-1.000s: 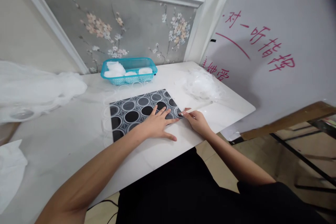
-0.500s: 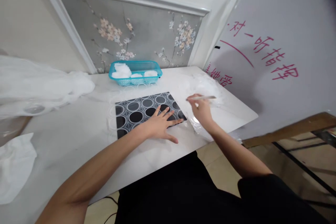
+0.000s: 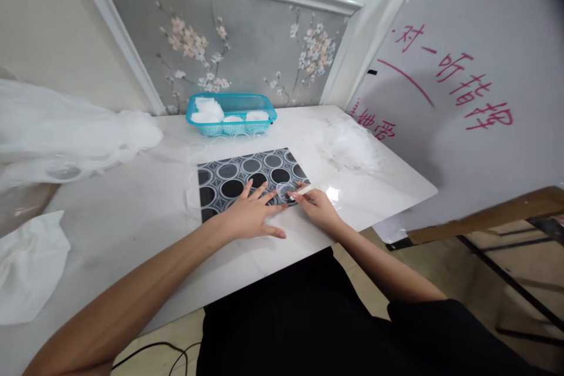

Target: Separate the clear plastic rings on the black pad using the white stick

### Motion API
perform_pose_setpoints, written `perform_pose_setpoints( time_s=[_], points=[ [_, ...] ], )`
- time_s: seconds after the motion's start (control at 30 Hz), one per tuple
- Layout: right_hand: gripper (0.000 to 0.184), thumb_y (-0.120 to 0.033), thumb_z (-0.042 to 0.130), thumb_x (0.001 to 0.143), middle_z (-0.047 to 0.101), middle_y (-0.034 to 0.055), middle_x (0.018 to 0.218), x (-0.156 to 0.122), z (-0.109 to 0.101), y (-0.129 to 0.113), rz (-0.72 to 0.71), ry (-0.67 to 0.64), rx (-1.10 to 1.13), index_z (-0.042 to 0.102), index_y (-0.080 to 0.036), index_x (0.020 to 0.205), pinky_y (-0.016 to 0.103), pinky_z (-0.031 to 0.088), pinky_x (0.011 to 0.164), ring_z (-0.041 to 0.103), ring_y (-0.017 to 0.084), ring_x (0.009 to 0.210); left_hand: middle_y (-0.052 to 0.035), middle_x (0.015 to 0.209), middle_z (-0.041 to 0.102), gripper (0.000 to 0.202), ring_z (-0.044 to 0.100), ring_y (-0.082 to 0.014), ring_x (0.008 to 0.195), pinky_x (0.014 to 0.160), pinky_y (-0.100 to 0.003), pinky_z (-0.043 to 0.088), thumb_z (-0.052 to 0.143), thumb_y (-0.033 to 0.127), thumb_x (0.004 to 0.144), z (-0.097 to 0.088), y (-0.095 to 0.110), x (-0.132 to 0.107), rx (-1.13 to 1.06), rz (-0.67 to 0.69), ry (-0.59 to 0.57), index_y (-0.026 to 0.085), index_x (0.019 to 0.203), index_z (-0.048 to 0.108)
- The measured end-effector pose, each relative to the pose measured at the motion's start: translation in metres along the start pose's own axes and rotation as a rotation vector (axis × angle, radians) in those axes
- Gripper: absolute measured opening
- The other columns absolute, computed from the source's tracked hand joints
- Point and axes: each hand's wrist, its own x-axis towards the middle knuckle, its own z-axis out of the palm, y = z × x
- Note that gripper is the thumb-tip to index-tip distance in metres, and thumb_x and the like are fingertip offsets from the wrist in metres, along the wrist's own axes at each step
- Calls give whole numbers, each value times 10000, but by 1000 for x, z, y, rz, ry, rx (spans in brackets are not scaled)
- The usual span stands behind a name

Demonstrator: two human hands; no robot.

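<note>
A dark mat (image 3: 230, 188) with a grey circle pattern lies on the white table. My left hand (image 3: 252, 214) rests on its front part, fingers spread flat. A clear round disc (image 3: 284, 192) sits over the mat's right side, by my left fingertips. Closed round a slim white stick-like tool (image 3: 301, 192), my right hand (image 3: 319, 209) is at the disc's right edge; the tool's exact kind is unclear. The right fingertips seem to touch the disc, though whether they grip it I cannot tell.
Behind the mat stands a blue plastic basket (image 3: 231, 98) with white round pads in it. Crumpled clear plastic (image 3: 350, 144) lies at the right. White bagged material (image 3: 66, 132) and a white cloth-like sheet (image 3: 33, 264) are at the left. A whiteboard (image 3: 480, 64) leans beyond the table.
My right hand has come left and down from the clear plastic to the mat, tool still in it. A clear disc now shows on the mat. The left hand stays flat on the mat.
</note>
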Motion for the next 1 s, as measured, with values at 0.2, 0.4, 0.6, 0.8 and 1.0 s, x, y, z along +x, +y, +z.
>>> perform_pose_setpoints(
  time_s=[0.2, 0.4, 0.6, 0.8, 1.0],
  points=[
    [299, -415, 495, 905, 740, 62, 954, -2, 1, -2, -39, -4, -26, 722, -226, 870, 409, 473, 950, 519, 278, 1244, -80, 1541, 233, 859, 68, -399, 1423, 1072, -648, -54, 357, 841, 711, 2, -2, 0, -26, 10, 19, 347, 1413, 378],
    [322, -441, 483, 907, 738, 63, 953, -3, 0, -1, -22, -19, 0, 717, -226, 857, 410, 472, 946, 505, 285, 1256, -74, 1537, 252, 857, 75, -398, 1422, 1077, -640, -58, 387, 834, 705, 3, -3, 1, -27, -2, 8, 346, 1410, 385],
    [300, -419, 484, 912, 737, 52, 948, -4, 1, 3, -63, 2, -36, 701, -227, 832, 398, 473, 938, 528, 270, 1228, -79, 1544, 230, 848, 60, -398, 1424, 1071, -649, -60, 406, 826, 707, 1, -2, 1, -20, -7, -8, 351, 1409, 386],
    [223, -243, 483, 912, 729, 3, 1014, -6, 3, -1, -383, -41, -445, 700, -276, 953, 517, 220, 1119, 443, 262, 1288, -81, 1541, 233, 835, 80, -397, 1422, 1070, -651, -57, 450, 805, 708, -1, -1, 1, 12, 4, -19, 363, 1413, 371],
    [276, -202, 420, 915, 723, 48, 990, 52, -30, 0, -314, 316, -561, 695, -231, 911, 490, 318, 1039, 554, 266, 1106, -85, 1520, 292, 847, 92, -397, 1421, 1068, -648, -86, 474, 794, 705, -2, 1, 2, 23, 27, 9, 329, 1408, 395]
  ],
)
